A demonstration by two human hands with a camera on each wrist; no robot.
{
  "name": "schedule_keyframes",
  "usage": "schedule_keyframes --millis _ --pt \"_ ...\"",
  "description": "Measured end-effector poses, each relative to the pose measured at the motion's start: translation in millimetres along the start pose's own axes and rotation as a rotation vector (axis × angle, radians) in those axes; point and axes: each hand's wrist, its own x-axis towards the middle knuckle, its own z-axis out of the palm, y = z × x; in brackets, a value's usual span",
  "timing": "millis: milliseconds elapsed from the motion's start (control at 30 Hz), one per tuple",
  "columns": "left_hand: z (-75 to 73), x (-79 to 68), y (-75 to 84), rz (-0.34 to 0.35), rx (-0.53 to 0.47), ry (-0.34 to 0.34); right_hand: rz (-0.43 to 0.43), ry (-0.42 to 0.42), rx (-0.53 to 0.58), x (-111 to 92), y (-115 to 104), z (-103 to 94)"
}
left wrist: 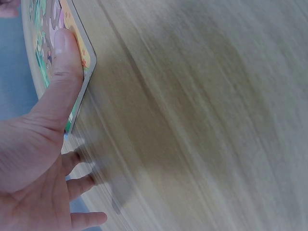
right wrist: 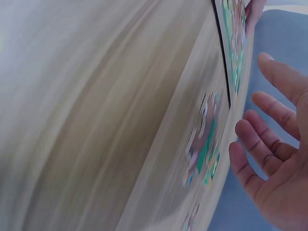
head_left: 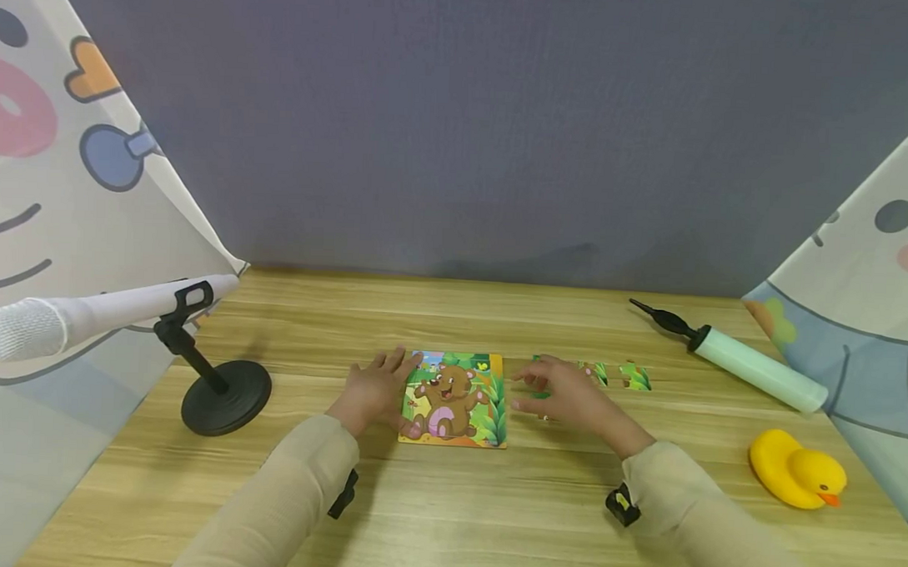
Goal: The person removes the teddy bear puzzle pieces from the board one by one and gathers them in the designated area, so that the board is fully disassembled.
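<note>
A square bear picture puzzle [head_left: 453, 400] lies flat on the wooden table. At its left side is my left hand [head_left: 375, 391], fingers spread, the thumb [left wrist: 66, 60] resting on the picture near a corner in the left wrist view. My right hand [head_left: 566, 396] hovers just right of the puzzle with its fingers loosely bent and nothing held. Beneath and beyond it lie several loose jigsaw pieces [head_left: 635, 376], partly covered by the hand in the head view. The right wrist view shows some of these pieces [right wrist: 204, 139] on the table below the fingers.
A white microphone [head_left: 115, 309] on a black stand [head_left: 226, 398] is at the left. Toward the right lie a pale green hand pump [head_left: 759, 368] with a black nozzle and a yellow rubber duck [head_left: 796, 471]. A grey wall panel [head_left: 459, 133] rises behind the table.
</note>
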Motion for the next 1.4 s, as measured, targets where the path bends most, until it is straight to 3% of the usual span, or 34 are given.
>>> schedule_keyframes --millis 367,633,900,1400 --pt "-0.8 -0.6 0.6 -0.003 0.012 -0.004 0.022 -0.036 0.136 24 -17 24.6" --pt "-0.2 -1.7 0.3 0.004 0.015 0.007 0.011 -0.037 0.02 36 -32 34.1" --pt "0.0 -1.0 -0.3 0.002 0.006 0.003 0.085 -0.066 -0.1 42 -45 44.0" --pt "-0.3 0.2 -0.4 -0.006 0.013 -0.01 0.143 -0.06 -0.023 50 -50 48.9"
